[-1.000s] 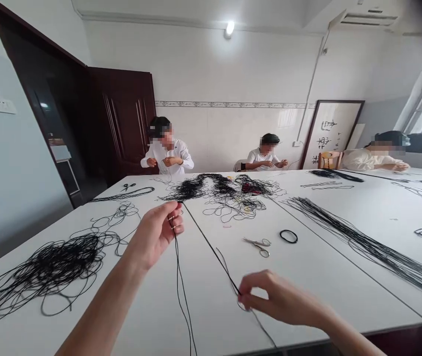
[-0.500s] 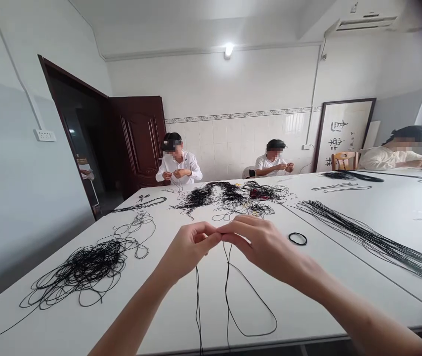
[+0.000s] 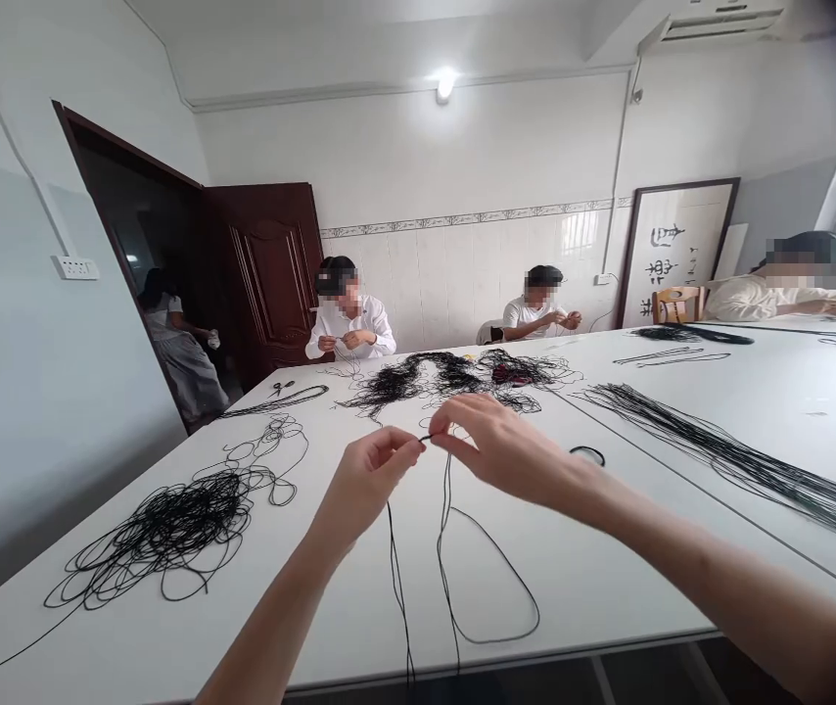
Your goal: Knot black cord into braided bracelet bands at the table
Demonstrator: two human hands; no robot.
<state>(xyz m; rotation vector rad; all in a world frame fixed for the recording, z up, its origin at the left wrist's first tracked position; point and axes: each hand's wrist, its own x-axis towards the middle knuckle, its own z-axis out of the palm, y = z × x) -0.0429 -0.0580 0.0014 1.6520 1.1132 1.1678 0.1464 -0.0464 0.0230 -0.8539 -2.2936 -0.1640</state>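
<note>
My left hand (image 3: 372, 480) and my right hand (image 3: 495, 447) meet above the white table (image 3: 572, 587), fingertips pinching a thin black cord (image 3: 427, 439). A short piece of cord shows between them. Below my hands, strands of it hang to the tabletop and form a long loop (image 3: 487, 597). A tangled heap of black cord (image 3: 161, 529) lies to the left of my left hand. Beyond my right hand, a black elastic loop (image 3: 586, 452) is partly hidden behind my fingers.
A larger black tangle (image 3: 447, 377) lies across the far table, and a long bundle of black strands (image 3: 741, 450) runs along the right. Scissors (image 3: 284, 388) lie far left. Seated co-workers (image 3: 348, 323) (image 3: 539, 308) (image 3: 777, 294) work beyond the table.
My hands have parted slightly, exposing a short piece of cord between my fingertips. The hanging loop has shifted slightly. A person now stands in the doorway at the left.
</note>
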